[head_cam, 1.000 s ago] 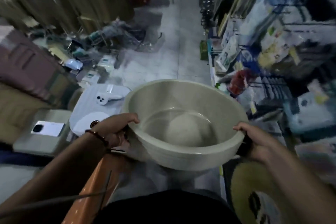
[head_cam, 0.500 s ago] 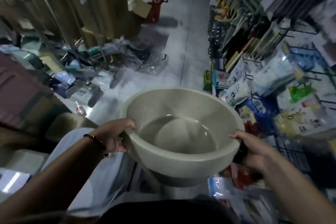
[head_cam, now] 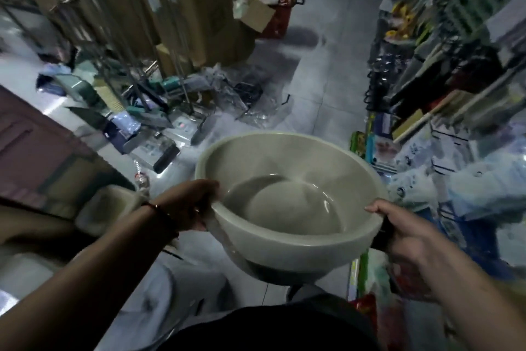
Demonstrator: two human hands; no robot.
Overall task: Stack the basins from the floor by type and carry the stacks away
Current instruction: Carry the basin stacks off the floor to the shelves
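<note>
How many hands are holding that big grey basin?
2. The left hand grips the basin's left rim; the right hand grips its right side. Basins nested underneath may be hidden.

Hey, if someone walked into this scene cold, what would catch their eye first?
The big pale basin stack held mid-air at the centre, left hand and right hand gripping opposite rims. Next, the jumble of tools and plastic wrap on the grey floor beyond it. Packed shelves line the right side.
</note>
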